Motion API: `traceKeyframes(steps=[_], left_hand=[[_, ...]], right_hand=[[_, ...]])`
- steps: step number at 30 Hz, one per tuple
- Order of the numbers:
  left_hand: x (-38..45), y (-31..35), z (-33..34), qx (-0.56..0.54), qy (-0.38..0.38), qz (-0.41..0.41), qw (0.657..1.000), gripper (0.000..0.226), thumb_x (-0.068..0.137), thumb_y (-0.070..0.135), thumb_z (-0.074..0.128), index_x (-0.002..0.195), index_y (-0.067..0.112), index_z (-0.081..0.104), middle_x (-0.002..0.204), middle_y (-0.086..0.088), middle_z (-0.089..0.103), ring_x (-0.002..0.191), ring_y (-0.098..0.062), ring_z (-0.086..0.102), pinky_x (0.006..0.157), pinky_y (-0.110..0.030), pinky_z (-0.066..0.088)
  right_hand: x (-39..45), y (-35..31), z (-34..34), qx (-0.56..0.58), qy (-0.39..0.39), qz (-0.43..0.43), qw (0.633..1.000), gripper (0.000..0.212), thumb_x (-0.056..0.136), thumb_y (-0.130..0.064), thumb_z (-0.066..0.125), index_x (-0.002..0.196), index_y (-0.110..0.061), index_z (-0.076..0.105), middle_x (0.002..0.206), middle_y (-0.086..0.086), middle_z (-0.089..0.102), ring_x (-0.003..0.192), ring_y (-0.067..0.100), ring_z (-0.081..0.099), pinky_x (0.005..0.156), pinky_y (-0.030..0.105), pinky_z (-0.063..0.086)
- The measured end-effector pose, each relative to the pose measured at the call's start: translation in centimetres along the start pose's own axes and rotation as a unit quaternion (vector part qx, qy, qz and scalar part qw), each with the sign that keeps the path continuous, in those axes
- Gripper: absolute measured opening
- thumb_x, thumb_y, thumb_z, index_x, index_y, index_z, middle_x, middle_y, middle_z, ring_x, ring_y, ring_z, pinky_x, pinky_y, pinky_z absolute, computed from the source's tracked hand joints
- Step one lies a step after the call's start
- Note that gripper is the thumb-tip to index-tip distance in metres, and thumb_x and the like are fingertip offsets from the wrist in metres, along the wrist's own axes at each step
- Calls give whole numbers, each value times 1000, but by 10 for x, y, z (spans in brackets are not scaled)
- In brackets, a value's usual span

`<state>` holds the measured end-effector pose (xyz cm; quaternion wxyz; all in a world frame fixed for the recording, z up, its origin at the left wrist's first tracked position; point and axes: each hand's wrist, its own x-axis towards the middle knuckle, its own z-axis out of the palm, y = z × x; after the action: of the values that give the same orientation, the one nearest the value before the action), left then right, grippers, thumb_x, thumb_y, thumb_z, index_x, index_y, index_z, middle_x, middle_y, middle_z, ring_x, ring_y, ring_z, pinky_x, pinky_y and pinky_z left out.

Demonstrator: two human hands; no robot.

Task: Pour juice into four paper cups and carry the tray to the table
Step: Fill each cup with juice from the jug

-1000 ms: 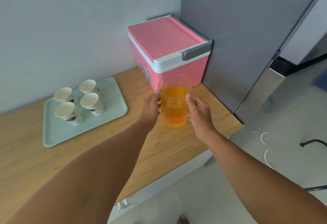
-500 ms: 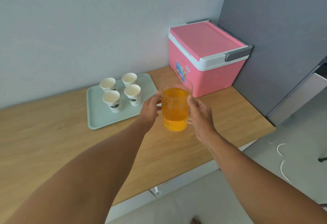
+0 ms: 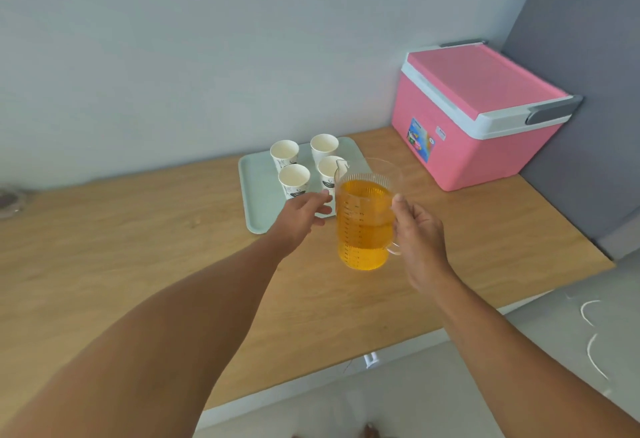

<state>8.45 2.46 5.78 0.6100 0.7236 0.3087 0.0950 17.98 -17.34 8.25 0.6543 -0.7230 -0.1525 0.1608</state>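
Observation:
A clear ribbed jug (image 3: pixel 363 221) of orange juice hangs above the wooden counter, held upright by its handle in my right hand (image 3: pixel 417 235). My left hand (image 3: pixel 301 211) is just left of the jug, fingers spread, its fingertips close to the jug's side; I cannot tell whether they touch. Behind them a pale green tray (image 3: pixel 256 192) lies on the counter with several white paper cups (image 3: pixel 293 179) standing upright on it. The jug's spout partly hides the nearest right cup (image 3: pixel 327 169).
A pink cooler box (image 3: pixel 481 115) with a white and grey lid stands at the back right against a grey panel. The wooden counter (image 3: pixel 138 250) runs left; its front edge is near me. A round object (image 3: pixel 8 200) lies at the far left. White cable (image 3: pixel 588 309) lies on the floor.
The view has swung so the tray and cups sit nearer the centre, behind the jug. My left hand has come off the jug's side and opened; the right keeps the handle.

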Motion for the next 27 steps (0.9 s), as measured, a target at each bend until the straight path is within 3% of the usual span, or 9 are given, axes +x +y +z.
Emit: traceKeyframes(steps=[5, 10, 14, 19, 24, 27], left_hand=[[2, -26, -32, 19, 78, -48, 996, 38, 98, 48, 62, 120, 19, 69, 113, -2, 73, 96, -19, 70, 69, -26, 45], [11, -47, -49, 108, 145, -85, 980, 46, 87, 46, 76, 125, 22, 64, 109, 8, 68, 97, -8, 65, 74, -24, 48], [31, -54, -52, 152, 168, -81, 971, 65, 82, 46, 81, 135, 18, 56, 121, 5, 63, 110, -16, 63, 93, -37, 54], [65, -51, -51, 163, 203, -49, 964, 76, 80, 41, 84, 142, 14, 50, 131, 1, 60, 111, -19, 61, 85, -31, 49], [99, -63, -57, 126, 180, -56, 974, 101, 69, 51, 90, 149, 17, 40, 142, 1, 54, 123, -21, 56, 91, -32, 45], [118, -72, -62, 103, 155, -47, 982, 102, 66, 52, 92, 148, 21, 39, 142, 2, 55, 124, -21, 57, 94, -33, 46]], right_hand=[[2, -10, 3, -16, -23, -9, 1000, 49, 102, -52, 59, 69, -20, 41, 61, -3, 32, 55, 10, 29, 55, 33, 28], [3, -11, -7, -19, -61, -17, 998, 48, 104, -49, 58, 71, -16, 44, 62, -2, 33, 56, 9, 31, 55, 33, 29], [0, -12, -10, -25, -69, -30, 997, 51, 103, -52, 58, 69, -19, 41, 62, -4, 33, 58, 10, 32, 55, 33, 29], [-8, -18, -1, -14, -53, -31, 998, 51, 104, -47, 58, 66, -20, 38, 60, -5, 32, 56, 10, 31, 51, 29, 29], [-22, -25, 20, -22, -14, -23, 999, 55, 105, -43, 58, 69, -8, 37, 64, 0, 32, 61, 14, 31, 54, 30, 29], [-31, -28, 36, -37, 16, -16, 999, 56, 106, -43, 57, 74, -1, 37, 69, 7, 31, 66, 22, 31, 58, 34, 29]])
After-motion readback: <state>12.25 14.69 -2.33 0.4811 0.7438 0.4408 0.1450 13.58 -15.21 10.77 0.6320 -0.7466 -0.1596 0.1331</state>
